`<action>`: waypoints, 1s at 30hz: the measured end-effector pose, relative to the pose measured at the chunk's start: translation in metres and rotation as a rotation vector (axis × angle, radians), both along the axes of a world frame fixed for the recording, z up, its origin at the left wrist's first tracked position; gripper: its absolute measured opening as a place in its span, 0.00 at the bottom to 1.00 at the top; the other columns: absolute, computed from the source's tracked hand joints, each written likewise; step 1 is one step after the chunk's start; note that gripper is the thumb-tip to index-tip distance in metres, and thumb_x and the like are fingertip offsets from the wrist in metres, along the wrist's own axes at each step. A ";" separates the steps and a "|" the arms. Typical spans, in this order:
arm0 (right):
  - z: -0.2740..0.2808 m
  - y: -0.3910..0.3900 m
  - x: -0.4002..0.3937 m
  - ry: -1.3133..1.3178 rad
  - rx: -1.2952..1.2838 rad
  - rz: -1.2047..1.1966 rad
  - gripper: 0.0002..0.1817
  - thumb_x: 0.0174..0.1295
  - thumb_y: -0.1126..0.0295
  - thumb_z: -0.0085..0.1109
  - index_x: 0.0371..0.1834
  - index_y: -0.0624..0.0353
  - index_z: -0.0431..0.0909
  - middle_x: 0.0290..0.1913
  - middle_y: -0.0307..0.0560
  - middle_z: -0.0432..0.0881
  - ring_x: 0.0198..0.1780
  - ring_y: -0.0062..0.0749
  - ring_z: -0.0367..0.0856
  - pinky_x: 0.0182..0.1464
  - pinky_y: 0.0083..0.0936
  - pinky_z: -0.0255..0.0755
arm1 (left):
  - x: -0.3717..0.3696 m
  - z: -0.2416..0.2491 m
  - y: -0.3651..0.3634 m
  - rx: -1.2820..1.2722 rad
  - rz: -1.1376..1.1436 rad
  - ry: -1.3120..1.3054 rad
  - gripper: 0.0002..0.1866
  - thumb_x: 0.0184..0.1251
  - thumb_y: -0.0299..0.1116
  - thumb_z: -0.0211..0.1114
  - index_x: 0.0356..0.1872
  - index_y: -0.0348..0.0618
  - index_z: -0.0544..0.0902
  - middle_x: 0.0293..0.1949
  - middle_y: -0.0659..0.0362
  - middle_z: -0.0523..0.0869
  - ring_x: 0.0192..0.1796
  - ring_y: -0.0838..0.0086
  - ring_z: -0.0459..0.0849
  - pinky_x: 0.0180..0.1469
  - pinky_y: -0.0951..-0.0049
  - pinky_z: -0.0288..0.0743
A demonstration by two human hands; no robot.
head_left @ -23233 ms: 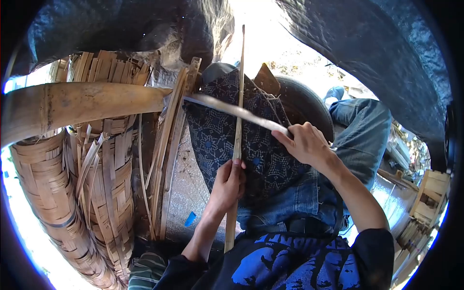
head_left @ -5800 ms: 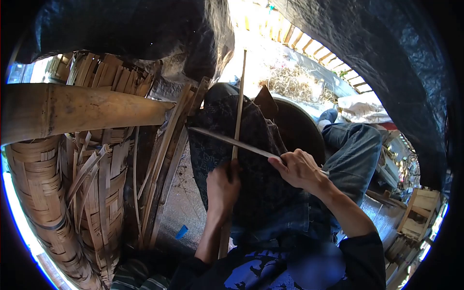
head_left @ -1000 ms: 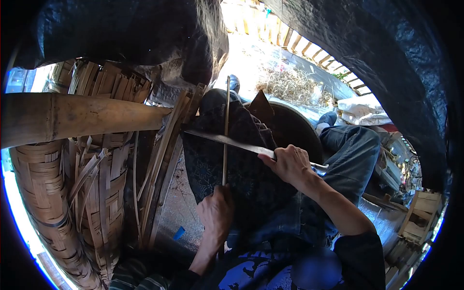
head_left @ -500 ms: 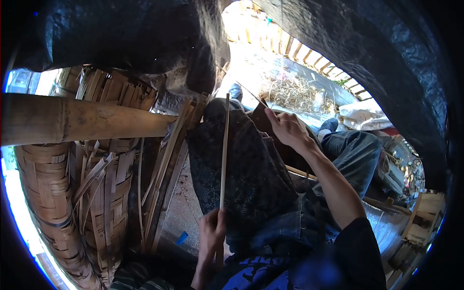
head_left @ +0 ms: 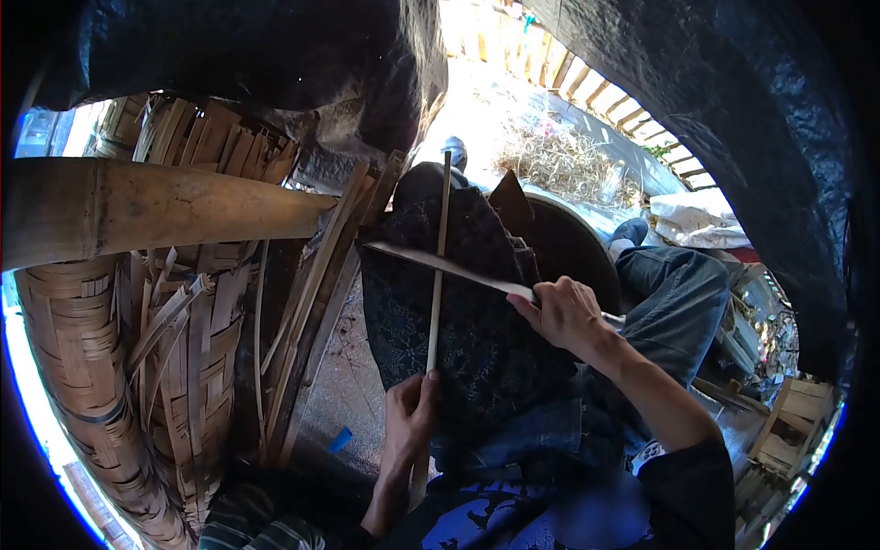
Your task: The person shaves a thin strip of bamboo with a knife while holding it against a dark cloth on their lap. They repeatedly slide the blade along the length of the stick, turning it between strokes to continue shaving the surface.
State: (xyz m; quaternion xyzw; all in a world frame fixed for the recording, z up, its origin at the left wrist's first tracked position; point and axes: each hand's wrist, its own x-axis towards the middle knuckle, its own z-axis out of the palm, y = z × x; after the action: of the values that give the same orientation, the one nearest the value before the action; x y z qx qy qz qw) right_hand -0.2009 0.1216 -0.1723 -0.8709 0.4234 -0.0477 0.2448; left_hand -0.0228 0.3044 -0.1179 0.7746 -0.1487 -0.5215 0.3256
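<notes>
My left hand is closed around the lower part of a thin bamboo strip, which points away from me over my lap. In my right hand is a long-bladed knife, gripped near the base of the blade. Its blade lies across the strip, well above my left hand, with the tip toward the left. Under both, a dark patterned cloth covers my leg. A brown pointed flap sticks up beyond the knife.
A thick bamboo pole juts in from the left above woven bamboo baskets. Split bamboo pieces lean beside the cloth. Shavings lie ahead, a wooden crate stands right, and dark sheeting hangs overhead.
My right hand has come down and toward me, and the knife blade has swung from pointing up and left to lying across the strip. My left hand still holds the strip.
</notes>
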 end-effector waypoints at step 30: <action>0.007 -0.026 0.012 0.065 0.380 -0.051 0.35 0.66 0.40 0.41 0.17 0.63 0.74 0.15 0.55 0.76 0.24 0.49 0.80 0.31 0.42 0.74 | 0.001 0.011 -0.029 0.007 -0.233 -0.261 0.24 0.71 0.44 0.53 0.22 0.32 0.76 0.14 0.57 0.71 0.20 0.78 0.67 0.24 0.70 0.61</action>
State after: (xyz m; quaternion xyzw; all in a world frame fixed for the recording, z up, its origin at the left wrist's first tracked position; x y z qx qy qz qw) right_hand -0.1894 0.0958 -0.1649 -0.7991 0.4546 0.0550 0.3896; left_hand -0.0216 0.2753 -0.1068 0.8143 -0.2767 -0.4512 0.2384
